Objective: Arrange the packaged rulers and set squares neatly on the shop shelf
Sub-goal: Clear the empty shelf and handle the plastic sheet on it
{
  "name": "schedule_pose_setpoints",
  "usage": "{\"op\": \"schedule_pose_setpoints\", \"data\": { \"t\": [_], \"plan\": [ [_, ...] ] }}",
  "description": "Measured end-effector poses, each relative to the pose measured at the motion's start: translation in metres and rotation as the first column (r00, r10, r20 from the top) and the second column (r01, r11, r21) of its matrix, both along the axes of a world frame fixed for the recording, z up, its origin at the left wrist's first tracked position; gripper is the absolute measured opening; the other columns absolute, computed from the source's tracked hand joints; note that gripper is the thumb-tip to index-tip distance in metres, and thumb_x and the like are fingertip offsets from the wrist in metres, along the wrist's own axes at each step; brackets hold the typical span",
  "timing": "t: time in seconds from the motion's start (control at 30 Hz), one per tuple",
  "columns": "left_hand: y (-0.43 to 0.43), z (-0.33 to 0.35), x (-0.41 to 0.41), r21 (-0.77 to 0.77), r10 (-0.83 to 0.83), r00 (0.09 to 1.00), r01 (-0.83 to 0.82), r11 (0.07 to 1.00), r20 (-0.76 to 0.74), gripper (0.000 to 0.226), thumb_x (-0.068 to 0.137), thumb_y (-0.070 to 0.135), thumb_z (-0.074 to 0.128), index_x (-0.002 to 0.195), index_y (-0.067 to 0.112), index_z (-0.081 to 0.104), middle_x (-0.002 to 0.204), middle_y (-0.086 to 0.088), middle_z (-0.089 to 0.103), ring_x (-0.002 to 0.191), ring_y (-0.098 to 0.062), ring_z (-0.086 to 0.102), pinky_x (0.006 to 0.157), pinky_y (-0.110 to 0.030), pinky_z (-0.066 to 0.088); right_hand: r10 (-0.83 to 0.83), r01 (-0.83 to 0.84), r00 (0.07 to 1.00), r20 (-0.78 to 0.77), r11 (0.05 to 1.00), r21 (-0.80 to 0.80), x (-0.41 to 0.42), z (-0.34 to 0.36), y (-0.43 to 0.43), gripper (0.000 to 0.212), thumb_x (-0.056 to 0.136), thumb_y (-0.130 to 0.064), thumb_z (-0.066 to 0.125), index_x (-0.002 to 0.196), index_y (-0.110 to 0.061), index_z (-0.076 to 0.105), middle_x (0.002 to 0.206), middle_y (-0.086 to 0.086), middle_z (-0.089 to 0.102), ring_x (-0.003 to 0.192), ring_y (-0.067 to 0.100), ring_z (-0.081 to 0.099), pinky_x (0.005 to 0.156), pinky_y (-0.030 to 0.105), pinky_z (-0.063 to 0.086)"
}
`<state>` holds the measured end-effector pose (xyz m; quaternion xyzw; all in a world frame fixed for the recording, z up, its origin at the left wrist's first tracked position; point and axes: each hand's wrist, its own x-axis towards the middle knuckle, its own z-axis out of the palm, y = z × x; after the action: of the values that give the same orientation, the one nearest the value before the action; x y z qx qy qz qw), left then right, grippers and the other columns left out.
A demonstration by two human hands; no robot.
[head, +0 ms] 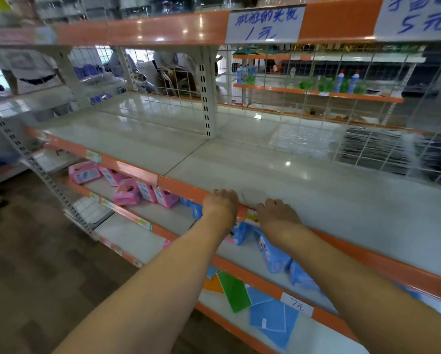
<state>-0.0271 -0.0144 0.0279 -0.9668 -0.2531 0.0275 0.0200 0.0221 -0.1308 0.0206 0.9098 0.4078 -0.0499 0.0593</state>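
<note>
A stack of clear plastic packages (303,143) lies at the back right of the middle shelf (163,152), which is white with an orange front lip. Beside it, behind a wire grid, sit dark packaged items (383,149); blur hides whether they are rulers or set squares. My left hand (220,204) and my right hand (278,217) rest side by side on the shelf's front lip, fingers curled. Nothing shows in either hand. Both hands are far from the packages.
Pink boxes (127,190) and blue packs (273,254) lie on the shelf below. Green and blue cloths (252,305) lie on the bottom one. An upright post (209,98) splits the shelf's back. Handwritten price signs (265,24) hang on the top lip. People sit behind the wire backing.
</note>
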Motion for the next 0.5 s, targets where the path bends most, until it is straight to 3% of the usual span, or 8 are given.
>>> {"op": "schedule_pose_setpoints", "data": {
  "t": [0.13, 0.23, 0.5],
  "plan": [
    [0.01, 0.014, -0.025, 0.129, 0.002, 1.0, -0.005, 0.992, 0.029, 0.03, 0.088, 0.004, 0.047, 0.117, 0.008, 0.055, 0.121, -0.013, 0.06, 0.114, -0.031, 0.056, 0.091, -0.034, 0.041, 0.068, -0.07, 0.996, 0.057, 0.997, 0.042, -0.017, 0.015, 0.014, 0.038, 0.092, -0.008, 0.047, 0.13, -0.005, 0.044, 0.132, 0.015, 0.048, 0.123, 0.032, 0.045, 0.097, 0.036, 0.038],
    [0.019, 0.025, -0.044, 0.155, 0.05, 0.999, -0.049, 0.987, 0.0, 0.031, 0.088, 0.003, 0.047, 0.116, 0.01, 0.058, 0.121, -0.012, 0.061, 0.115, -0.03, 0.057, 0.088, -0.033, 0.038, 0.122, -0.128, 0.989, 0.088, 0.989, 0.073, -0.031, 0.027, 0.027, 0.035, 0.091, -0.004, 0.044, 0.126, -0.004, 0.048, 0.127, 0.015, 0.052, 0.12, 0.032, 0.049, 0.095, 0.037, 0.041],
    [0.053, 0.039, -0.098, 0.179, 0.16, 0.987, -0.163, 0.97, 0.036, 0.031, 0.09, 0.004, 0.046, 0.119, 0.01, 0.056, 0.124, -0.011, 0.06, 0.116, -0.029, 0.056, 0.097, -0.035, 0.037, 0.249, -0.256, 0.965, 0.077, 0.962, 0.093, -0.07, 0.042, 0.075, 0.034, 0.092, -0.008, 0.047, 0.126, -0.007, 0.051, 0.129, 0.015, 0.055, 0.119, 0.033, 0.053, 0.091, 0.037, 0.044]
  ]
}}
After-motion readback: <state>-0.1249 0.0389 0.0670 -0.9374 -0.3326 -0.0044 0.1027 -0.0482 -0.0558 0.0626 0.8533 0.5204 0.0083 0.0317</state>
